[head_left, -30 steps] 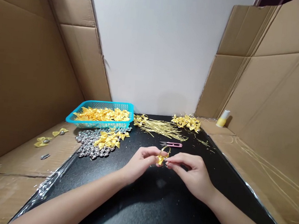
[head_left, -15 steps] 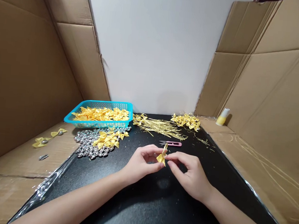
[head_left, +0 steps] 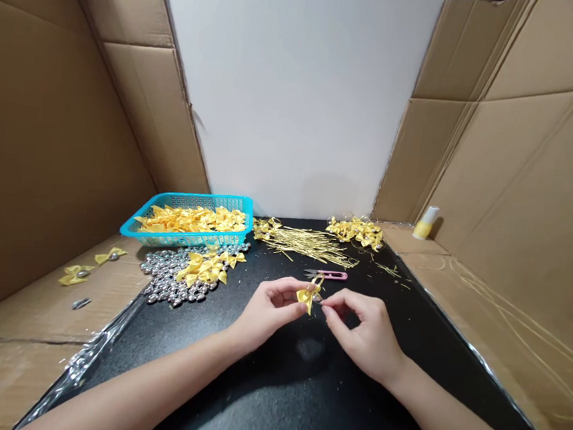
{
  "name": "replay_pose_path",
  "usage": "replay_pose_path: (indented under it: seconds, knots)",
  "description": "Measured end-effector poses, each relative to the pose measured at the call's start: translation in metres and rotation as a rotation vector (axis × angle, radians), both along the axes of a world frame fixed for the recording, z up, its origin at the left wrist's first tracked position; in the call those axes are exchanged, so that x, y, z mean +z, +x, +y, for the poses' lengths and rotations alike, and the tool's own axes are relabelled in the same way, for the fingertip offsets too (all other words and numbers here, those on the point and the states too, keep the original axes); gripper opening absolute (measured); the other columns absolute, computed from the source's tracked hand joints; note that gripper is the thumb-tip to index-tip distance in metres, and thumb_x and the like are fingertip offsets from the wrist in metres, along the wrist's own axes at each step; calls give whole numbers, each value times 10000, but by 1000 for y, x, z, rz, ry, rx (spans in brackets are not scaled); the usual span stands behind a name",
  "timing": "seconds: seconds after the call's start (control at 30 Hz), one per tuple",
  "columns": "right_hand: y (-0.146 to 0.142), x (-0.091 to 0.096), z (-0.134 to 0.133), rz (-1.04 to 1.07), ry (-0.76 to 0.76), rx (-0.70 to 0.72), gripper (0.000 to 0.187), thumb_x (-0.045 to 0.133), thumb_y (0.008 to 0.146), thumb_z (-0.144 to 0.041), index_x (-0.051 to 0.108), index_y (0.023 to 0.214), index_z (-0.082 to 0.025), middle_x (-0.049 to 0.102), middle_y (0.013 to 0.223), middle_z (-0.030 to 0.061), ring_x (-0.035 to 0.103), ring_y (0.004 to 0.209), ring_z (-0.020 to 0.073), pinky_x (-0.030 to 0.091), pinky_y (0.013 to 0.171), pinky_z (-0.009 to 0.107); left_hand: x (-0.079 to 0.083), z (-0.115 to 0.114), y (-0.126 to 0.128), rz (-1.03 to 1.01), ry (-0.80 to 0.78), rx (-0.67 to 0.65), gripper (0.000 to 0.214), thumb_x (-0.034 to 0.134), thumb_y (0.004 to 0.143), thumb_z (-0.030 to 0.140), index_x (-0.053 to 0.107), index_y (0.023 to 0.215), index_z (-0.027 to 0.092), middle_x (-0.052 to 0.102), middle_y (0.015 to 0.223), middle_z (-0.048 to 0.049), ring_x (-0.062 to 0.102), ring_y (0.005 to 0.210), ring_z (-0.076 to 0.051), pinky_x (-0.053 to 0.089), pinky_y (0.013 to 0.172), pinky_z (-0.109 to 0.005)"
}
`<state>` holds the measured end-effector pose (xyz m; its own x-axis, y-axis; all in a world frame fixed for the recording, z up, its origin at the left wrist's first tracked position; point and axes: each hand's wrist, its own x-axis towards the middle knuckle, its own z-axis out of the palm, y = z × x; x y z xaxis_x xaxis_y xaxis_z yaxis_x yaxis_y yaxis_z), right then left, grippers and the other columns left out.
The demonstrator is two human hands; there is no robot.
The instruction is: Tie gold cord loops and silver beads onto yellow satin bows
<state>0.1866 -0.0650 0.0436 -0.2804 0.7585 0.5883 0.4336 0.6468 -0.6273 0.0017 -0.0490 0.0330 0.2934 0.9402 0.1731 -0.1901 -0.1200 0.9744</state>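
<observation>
Between the thumb and fingers of my left hand (head_left: 274, 307) is a yellow ribbon bow (head_left: 305, 298), held above the black tabletop. A loop of thin gold cord (head_left: 319, 281) stands up from the bow, and a silver bead seems to sit at its middle, partly hidden. My right hand (head_left: 363, 322) is closed in a pinch just right of the bow, on what looks like a thin end of the cord. Behind the hands lie pink-handled thread snips (head_left: 332, 275).
A blue basket (head_left: 129, 227) of yellow bows stands at the back left. Silver beads (head_left: 161, 274) with loose bows (head_left: 204, 268) lie before it. Gold cord pieces (head_left: 309, 244) and finished-looking bows (head_left: 355, 232) are at the back. Cardboard walls enclose the sides; a thread spool (head_left: 425, 222) stands right.
The bow has turned in my left hand, showing more of its front, and its cord loop leans right. My right fingers have drawn slightly away from the bow, still pinched.
</observation>
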Motion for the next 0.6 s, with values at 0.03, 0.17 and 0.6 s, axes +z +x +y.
replay_pose_path:
  seconds: [0.03, 0.17, 0.6]
  knots:
    - [0, 0, 0, 1, 3, -2, 121, 561, 813, -145, 645, 736, -187, 651, 619, 2, 589, 536, 129, 456, 541, 225, 0, 0, 0, 1, -6, -2, 276, 789, 669, 244, 739, 926, 158, 705, 876, -62, 638, 795, -170, 505, 770, -284]
    - [-1, -1, 1, 6, 11, -5, 116, 562, 815, -141, 641, 742, -186, 647, 619, -1, 587, 534, 124, 453, 543, 219, -2, 0, 0, -14, -12, -11, 268, 786, 675, 225, 737, 931, 166, 714, 878, -55, 640, 790, -156, 502, 763, -263]
    - [-3, -6, 2, 15, -74, 18, 109, 520, 853, -161, 583, 768, -188, 617, 628, -4, 576, 553, 127, 441, 549, 221, 0, -1, 1, 37, -26, 8, 302, 775, 681, 241, 725, 964, 145, 738, 871, -72, 655, 768, -169, 511, 748, -274]
